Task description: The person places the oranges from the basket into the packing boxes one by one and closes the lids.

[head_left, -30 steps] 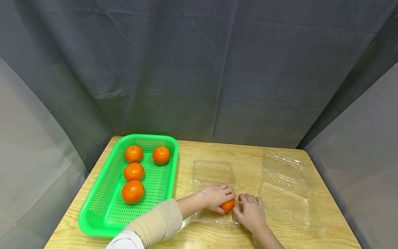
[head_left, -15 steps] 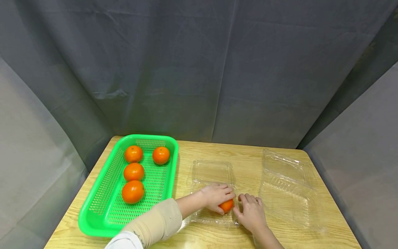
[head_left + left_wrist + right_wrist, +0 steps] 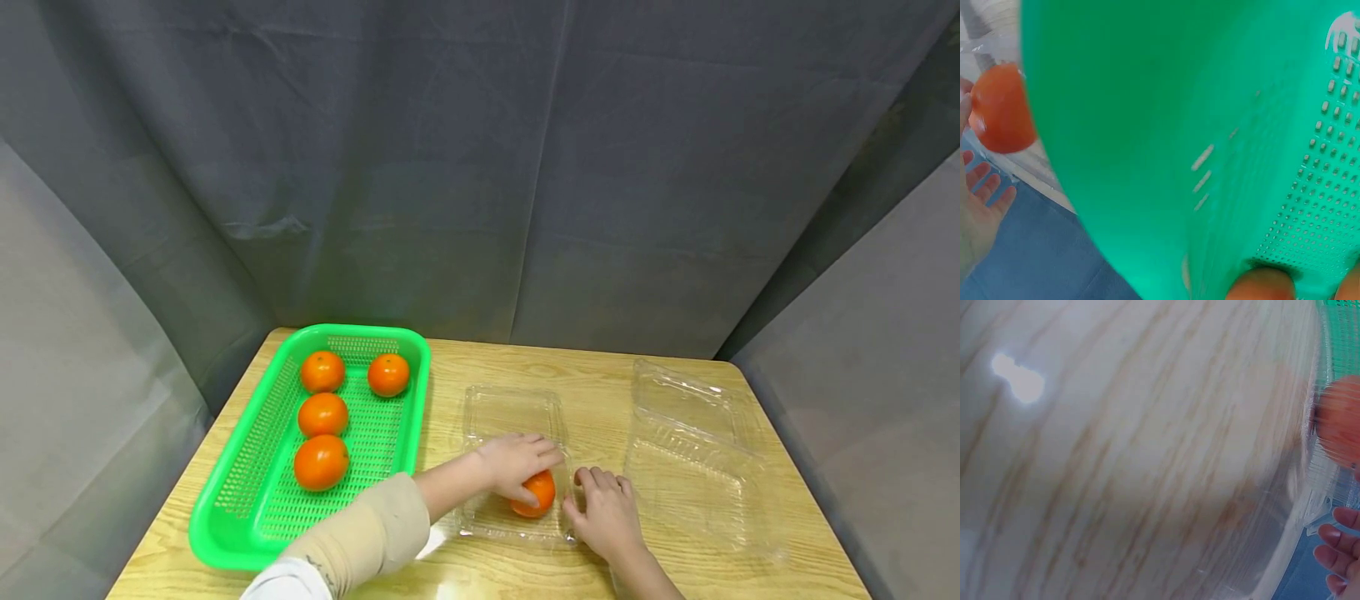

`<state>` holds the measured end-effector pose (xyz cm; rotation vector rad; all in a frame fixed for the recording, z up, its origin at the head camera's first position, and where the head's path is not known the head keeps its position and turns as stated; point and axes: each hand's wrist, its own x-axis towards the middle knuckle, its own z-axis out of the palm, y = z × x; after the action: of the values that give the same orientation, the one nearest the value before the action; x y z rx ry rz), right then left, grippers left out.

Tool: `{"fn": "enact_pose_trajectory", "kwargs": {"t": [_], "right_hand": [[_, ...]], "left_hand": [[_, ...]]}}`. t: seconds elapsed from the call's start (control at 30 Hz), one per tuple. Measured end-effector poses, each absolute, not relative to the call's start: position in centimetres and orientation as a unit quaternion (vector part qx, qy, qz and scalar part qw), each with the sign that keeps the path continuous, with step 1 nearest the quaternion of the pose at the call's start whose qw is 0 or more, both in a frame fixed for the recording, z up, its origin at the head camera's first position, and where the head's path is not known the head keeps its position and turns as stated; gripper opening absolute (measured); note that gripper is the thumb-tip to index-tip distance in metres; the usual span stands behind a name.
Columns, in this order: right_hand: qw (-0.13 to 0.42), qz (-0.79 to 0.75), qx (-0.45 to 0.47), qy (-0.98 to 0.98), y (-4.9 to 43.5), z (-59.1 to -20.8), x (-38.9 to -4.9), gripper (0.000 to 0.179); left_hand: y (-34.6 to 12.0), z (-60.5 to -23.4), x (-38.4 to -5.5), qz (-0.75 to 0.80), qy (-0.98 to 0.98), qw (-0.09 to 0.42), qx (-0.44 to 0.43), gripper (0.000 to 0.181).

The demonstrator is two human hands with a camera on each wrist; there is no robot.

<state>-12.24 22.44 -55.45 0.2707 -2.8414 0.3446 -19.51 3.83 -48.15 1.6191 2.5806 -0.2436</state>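
The fingers of the right hand are loosely bent just beside the box; contact unclear. Left of them, the orange inside has shifted inward, seemingly freeing room at that edge. The left hand holds it loosely between thumb and fingers.

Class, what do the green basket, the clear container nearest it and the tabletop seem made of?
Green basket: probably molded plastic, glossy; bright highlights, regular perforations.
Clear container: likely thin plastic, shiny; see-through, glinting ridges.
Tabletop: wood or laminate, glossy; grain and glare leave it open.
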Motion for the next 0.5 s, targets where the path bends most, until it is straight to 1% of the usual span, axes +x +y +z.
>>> {"fn": "enact_pose_trajectory", "kwargs": {"t": [0.3, 0.5], "right_hand": [[0.139, 0.119, 0.1, -0.978, 22.4, -55.5, -12.2, 0.022], [0.135, 0.122, 0.098, -0.978, 22.4, -55.5, -12.2, 0.022]], "left_hand": [[2.3, -46.7, -20.2, -0.061, 0.855, 0.029, 0.514, 0.064], [0.5, -45.8, -20.7, -0.061, 0.87, -0.013, 0.489, 0.059]]}}
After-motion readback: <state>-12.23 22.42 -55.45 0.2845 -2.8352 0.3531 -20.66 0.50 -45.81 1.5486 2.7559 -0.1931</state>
